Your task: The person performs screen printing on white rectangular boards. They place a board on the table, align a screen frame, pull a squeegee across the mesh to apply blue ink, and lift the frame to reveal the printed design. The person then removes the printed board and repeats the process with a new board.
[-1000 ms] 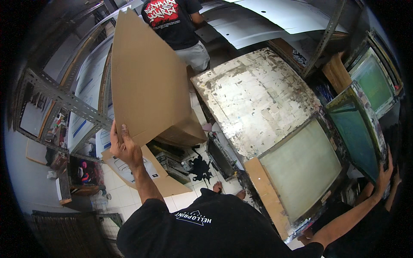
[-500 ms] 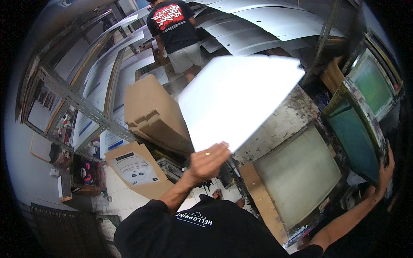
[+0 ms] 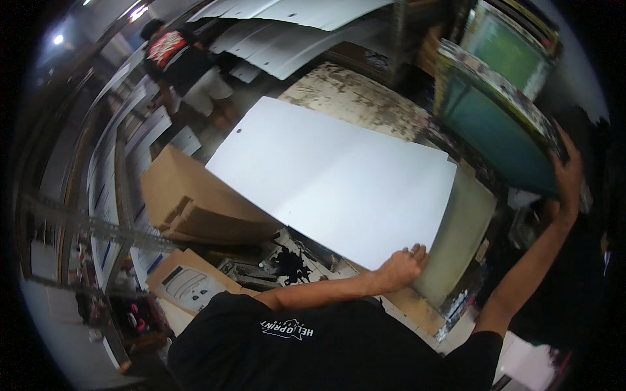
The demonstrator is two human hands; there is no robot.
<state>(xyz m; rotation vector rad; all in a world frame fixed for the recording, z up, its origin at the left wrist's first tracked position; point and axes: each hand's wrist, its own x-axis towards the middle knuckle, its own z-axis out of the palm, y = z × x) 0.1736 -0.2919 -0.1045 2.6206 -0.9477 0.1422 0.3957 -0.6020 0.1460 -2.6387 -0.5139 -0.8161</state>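
Observation:
My left hand (image 3: 403,267) reaches across my front and grips the near right corner of a large white sheet (image 3: 332,176), fingers on top. The sheet is held out flat, with a small dark hole near its far left corner. It covers part of a pale grey-green panel (image 3: 466,228) on the worktable; I cannot tell whether they touch. At the right, my right hand (image 3: 567,171) holds the edge of a screen-printing frame (image 3: 499,124) with dark green mesh, which is tilted up. Part of that hand's grip is hidden behind the frame.
An ink-stained board (image 3: 365,98) lies beyond the sheet. Brown cardboard boxes (image 3: 202,199) stand on the left, beside metal racks of sheets. Another green screen (image 3: 505,55) leans at the far right. A co-worker (image 3: 186,72) stands at the far left among the racks.
My left hand has moved right with the white sheet, which has swung from raised to flatter over the panel. The view has turned right. My right hand still holds the frame.

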